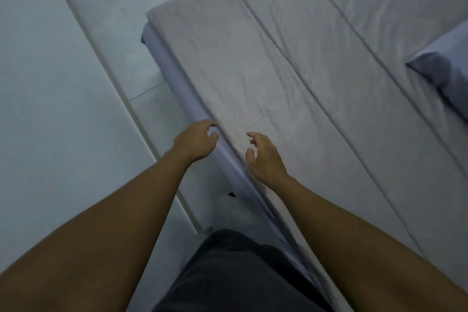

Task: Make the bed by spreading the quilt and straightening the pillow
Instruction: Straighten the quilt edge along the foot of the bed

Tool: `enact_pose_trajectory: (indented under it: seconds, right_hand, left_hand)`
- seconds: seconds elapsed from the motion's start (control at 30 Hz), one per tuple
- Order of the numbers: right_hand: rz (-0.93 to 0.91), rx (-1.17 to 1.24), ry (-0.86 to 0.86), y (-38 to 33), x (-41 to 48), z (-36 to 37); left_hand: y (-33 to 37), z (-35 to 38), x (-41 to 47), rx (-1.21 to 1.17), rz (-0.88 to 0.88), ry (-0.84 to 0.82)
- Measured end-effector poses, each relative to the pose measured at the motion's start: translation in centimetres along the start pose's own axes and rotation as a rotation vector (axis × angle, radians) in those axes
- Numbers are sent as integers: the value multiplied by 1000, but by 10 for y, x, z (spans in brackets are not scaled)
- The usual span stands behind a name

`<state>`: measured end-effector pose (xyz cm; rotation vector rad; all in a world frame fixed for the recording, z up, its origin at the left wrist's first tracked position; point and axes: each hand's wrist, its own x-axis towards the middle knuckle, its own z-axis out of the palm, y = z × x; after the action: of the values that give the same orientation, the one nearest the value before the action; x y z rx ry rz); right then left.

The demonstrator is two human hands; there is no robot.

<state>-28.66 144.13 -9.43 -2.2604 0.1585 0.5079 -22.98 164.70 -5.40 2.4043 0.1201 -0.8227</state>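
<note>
**Two hands at the quilt's edge**

Two hands reach out in front of me, and both are empty. My left hand [196,140] is loosely curled, with its fingertips right at the long edge of the quilt [253,71]. My right hand [264,156] is open, fingers a bit bent, just over the top of the quilt near that same edge. Neither one is holding any cloth yet.

I think the hands are placed like this so they can pinch the edge and pull it out. The quilt is folded in long strips, lying along the side of the bed closest to me. Two long fold lines run down it. So most of the spreading is not done yet.

Under the quilt edge I can see a strip of pale blue sheet [174,76] on the side of the mattress. The quilt is right below and just past my fingers, very close.

The pillow [445,66] is at the far right, well apart from both hands. Only one corner shows, so I cannot tell if it sits straight.
</note>
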Motion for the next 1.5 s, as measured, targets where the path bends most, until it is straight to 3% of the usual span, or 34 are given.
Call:
enact_pose_trajectory:
  seconds: [0.23,0.53,0.73,0.9,1.27,1.4,1.5]
  right_hand:
    - [-90,-32,-15,-56,80,24]
    - [-30,-27,-69,-117,202,43]
    - [-36,-26,-71,-139,256,57]
    - [-11,-52,-27,-140,299,86]
    - [228,-214,89,-141,372,146]
    - [117,-115,62,-149,395,152]
    - [29,-54,23,-155,405,152]
  left_hand:
    - [-35,-67,41,-152,-49,67]
    - [-69,-172,149,21,-80,48]
    - [-87,-221,221,-23,-107,48]
    - [-108,-236,296,-83,-148,73]
    - [-149,-228,437,-191,-283,105]
    - [-160,-238,454,-259,-215,188]
    - [-175,-250,452,-183,-178,247]
